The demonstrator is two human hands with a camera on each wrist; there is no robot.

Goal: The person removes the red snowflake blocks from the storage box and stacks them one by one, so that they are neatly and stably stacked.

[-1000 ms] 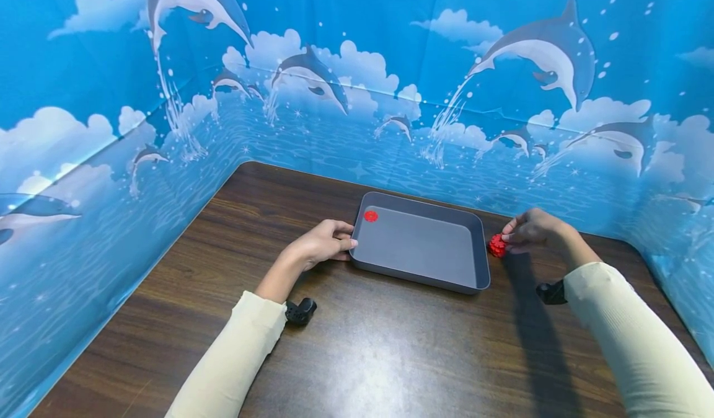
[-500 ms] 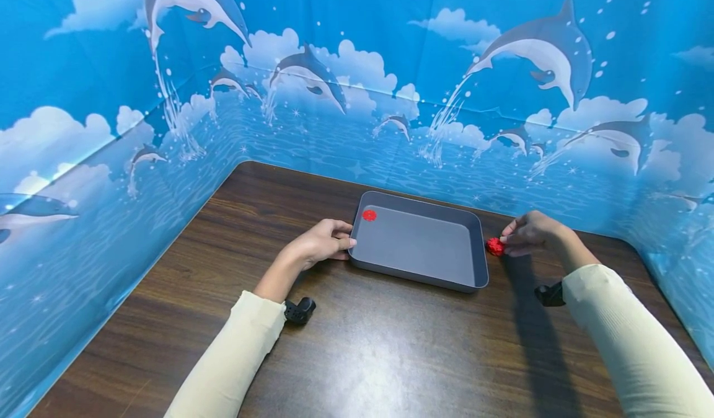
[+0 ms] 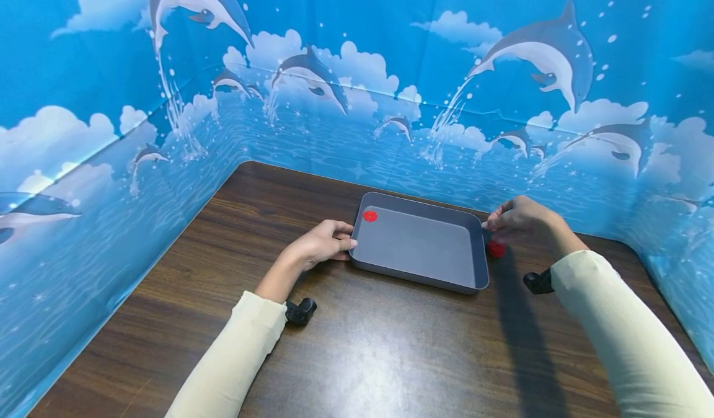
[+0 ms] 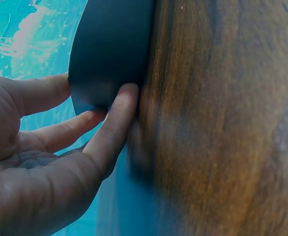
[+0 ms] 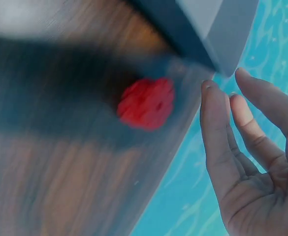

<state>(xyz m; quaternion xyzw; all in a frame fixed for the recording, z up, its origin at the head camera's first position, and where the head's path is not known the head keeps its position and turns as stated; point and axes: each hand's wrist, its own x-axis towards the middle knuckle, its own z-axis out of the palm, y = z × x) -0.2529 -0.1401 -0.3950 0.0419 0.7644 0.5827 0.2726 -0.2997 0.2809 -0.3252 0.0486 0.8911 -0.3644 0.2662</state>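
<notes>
A dark grey rectangular baking tray sits on the table towards the back. My left hand grips its left side, with the thumb at the rim and a finger low on the outer wall. One flat red disc lies inside at the far left corner. Just outside the tray's right wall, a small pile of red notched discs rests on the table, blurred in the right wrist view. My right hand is above and behind this pile, fingertips close to the tray's right rim, with nothing visible between thumb and fingers.
The brown wood-grain table spreads out in front of the tray. A blue dolphin-print curtain stands right behind the table's back edge and along its sides. The right arm casts a long shadow on the table.
My right hand has left the red pile and moved left and back to the tray's right rim. The left hand keeps its grip on the tray, which stays put.
</notes>
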